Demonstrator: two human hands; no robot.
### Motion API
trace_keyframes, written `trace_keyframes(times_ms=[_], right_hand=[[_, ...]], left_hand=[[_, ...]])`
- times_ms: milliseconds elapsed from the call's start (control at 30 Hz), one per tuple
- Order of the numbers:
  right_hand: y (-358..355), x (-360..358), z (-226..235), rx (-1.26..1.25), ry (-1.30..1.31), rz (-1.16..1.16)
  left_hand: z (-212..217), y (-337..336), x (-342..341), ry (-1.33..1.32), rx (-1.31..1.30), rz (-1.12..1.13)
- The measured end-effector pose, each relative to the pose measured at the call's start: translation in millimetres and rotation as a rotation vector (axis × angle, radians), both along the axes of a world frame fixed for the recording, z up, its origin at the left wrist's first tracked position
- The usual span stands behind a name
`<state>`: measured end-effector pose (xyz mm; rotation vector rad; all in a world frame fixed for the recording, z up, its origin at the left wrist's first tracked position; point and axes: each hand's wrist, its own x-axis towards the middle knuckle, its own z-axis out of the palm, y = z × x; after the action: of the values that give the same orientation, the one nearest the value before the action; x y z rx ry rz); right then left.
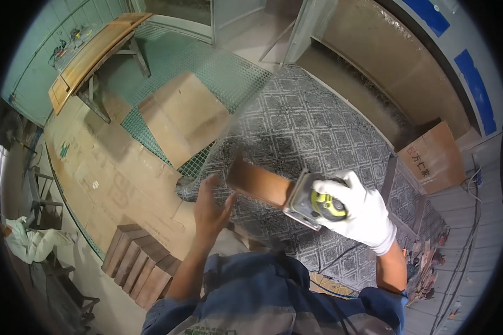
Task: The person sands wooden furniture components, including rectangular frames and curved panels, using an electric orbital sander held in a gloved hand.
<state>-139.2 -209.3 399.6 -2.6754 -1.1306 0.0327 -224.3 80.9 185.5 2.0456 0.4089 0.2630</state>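
In a white glove, my right hand (357, 209) is wrapped round a black and lime-green power sander (310, 201). The sander's flat base overlaps the right end of a short brown wooden board (260, 183). That board lies over a grey patterned carpet covering (313, 128), and its left end is smeared by motion. Beside this left end is my bare left hand (211, 209), thumb and fingers apart. Whether the left hand touches the board I cannot tell.
Several brown wooden blocks (137, 262) stand in a row at lower left. Cardboard sheets (184, 120) cover the floor and green grating. A long wooden panel (95, 53) rests on trestles at far left. At right are a cardboard piece (435, 159) and cables (475, 212). Another person (36, 240) sits far left.
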Motion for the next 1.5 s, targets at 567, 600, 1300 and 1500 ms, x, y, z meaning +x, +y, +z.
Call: trace_keyframes(times_ms=[567,600,1300,1500], right_hand=[[109,37,3,-0.083,-0.112,0.178],[104,37,2,-0.042,-0.097,0.170],[-47,-5,-5,-0.050,-0.111,0.054],[-159,-36,2,-0.079,0.036,-0.145]], left_hand=[[-4,11,83,-0.388,-0.131,-0.287],[-8,8,87,-0.395,-0.140,-0.286],[-27,13,83,-0.310,-0.272,-0.345],[-39,22,74,-0.405,-0.272,-0.336]])
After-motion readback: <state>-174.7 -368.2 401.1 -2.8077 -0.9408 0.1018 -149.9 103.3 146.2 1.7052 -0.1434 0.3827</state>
